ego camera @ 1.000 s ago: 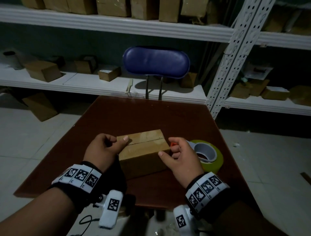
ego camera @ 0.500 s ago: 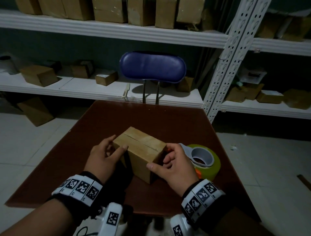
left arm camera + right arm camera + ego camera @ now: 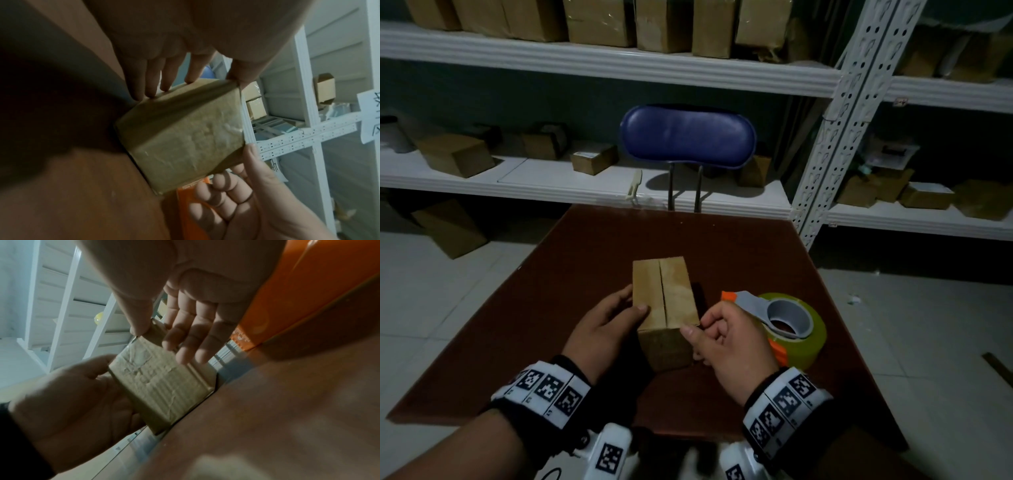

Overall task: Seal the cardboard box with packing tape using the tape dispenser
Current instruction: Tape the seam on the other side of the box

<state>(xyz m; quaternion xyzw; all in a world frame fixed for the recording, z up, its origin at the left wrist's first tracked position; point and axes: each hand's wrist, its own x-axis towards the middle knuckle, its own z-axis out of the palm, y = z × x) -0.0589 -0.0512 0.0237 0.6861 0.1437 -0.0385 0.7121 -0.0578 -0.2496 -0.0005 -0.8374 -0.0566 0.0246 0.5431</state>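
A small cardboard box (image 3: 664, 301) stands on the brown table (image 3: 585, 274) with its open top seam running straight away from me. My left hand (image 3: 616, 311) lies flat against its left side, fingers (image 3: 156, 78) straight and thumb on the near top edge. My right hand (image 3: 719, 335) is at the near right corner; its thumb tip touches that corner and its fingers (image 3: 191, 340) hang loosely bent beside the right face. The tape dispenser (image 3: 787, 322), grey and orange with a yellowish roll, lies on the table just right of that hand, untouched.
A blue chair back (image 3: 686, 137) stands behind the table's far edge. White shelves (image 3: 551, 178) with several cardboard boxes run along the wall, with a perforated upright (image 3: 835, 137) at the right. Bare tabletop lies beyond and left of the box.
Both hands have turned the box about a quarter turn, so its seam now points away from me instead of across. The dispenser has stayed in place.
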